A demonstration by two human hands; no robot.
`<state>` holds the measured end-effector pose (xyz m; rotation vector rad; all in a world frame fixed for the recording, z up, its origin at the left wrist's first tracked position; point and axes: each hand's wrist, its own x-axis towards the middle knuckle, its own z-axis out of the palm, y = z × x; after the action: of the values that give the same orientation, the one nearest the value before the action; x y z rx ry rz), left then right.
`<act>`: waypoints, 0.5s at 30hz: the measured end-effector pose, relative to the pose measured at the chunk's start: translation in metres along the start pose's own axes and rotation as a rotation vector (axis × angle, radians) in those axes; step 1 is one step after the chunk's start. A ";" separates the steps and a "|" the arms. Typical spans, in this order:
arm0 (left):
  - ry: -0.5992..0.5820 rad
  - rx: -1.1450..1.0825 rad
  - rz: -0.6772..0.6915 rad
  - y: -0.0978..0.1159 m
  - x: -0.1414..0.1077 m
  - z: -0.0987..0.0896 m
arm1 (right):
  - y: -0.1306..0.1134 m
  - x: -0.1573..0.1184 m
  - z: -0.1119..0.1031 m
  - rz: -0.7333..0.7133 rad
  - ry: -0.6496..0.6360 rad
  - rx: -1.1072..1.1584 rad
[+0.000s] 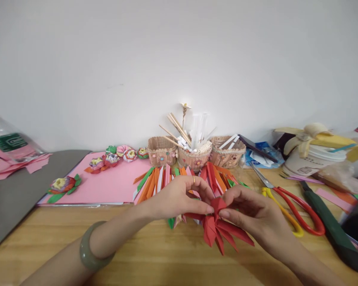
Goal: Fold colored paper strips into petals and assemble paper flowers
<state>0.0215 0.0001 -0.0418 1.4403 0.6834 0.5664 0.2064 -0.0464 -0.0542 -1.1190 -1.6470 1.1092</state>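
Both my hands pinch a red folded-paper flower above the wooden table, its pointed petals fanning downward. My left hand, with a ring on one finger and a green bangle on the wrist, grips its upper left part between thumb and fingers. From the other side my right hand holds the top right part with thumb and fingertips. Behind the hands lie many folded paper strips in orange, green, white, pink and red, partly hidden by them.
Small wooden baskets stand against the wall holding sticks and tubes. Finished paper flowers rest on and beside pink paper sheets at left. Scissors and a dark green tool lie at right, near a lidded cup topped with banana peel.
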 end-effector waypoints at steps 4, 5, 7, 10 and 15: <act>0.102 -0.019 0.021 -0.004 0.004 0.003 | -0.002 0.004 0.000 0.063 0.030 0.010; 0.119 -0.013 0.022 -0.004 0.004 0.004 | -0.003 0.004 0.000 0.049 0.037 -0.018; 0.146 0.009 0.026 -0.003 0.004 0.007 | -0.003 0.004 0.000 -0.008 0.056 -0.123; 0.217 0.111 0.054 -0.003 0.002 0.011 | -0.001 0.000 0.001 -0.131 0.096 -0.327; 0.370 0.566 0.450 -0.014 0.000 0.016 | 0.013 -0.005 0.003 -0.486 0.227 -0.692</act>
<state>0.0326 -0.0117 -0.0556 2.0692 0.8573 1.0669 0.2080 -0.0492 -0.0685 -1.1055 -2.0232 0.0830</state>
